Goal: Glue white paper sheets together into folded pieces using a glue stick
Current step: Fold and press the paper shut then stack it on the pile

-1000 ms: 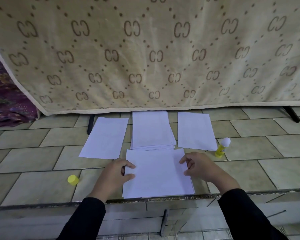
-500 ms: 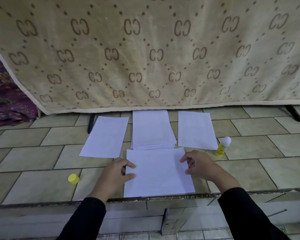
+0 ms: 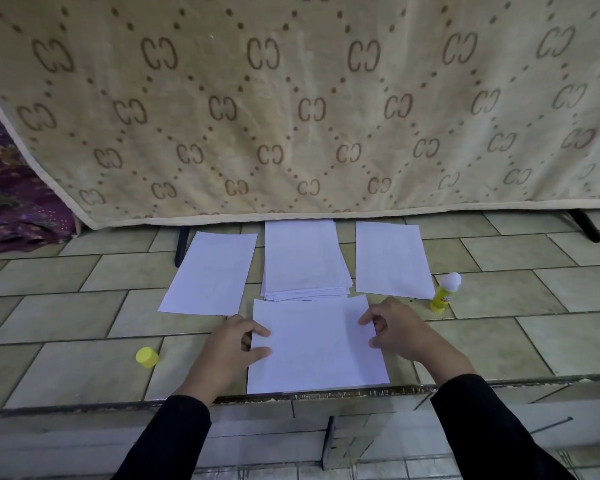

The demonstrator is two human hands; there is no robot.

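Beige patterned cloth [image 3: 291, 116] hangs along the back edge of the tiled worktop [image 3: 66, 323]; bare tile lies open far left and far right. Paper stack [image 3: 303, 261] centre back, left sheet [image 3: 210, 273] and right sheet [image 3: 392, 261] flanking. Near sheet [image 3: 316, 344]: bottom edge at the worktop's front lip, top edge meeting the stack. Left hand [image 3: 227, 355] pinches its left edge, right hand [image 3: 400, 332] its right. Uncapped glue stick [image 3: 444, 296] stands by the right sheet; yellow cap [image 3: 147, 357] well apart, left.

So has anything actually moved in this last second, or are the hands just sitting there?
Nothing visibly moved. The left hand and right hand still hold the near sheet by its side edges. The paper stack, the left single sheet, the right single sheet, the glue stick and the yellow cap lie where they were.
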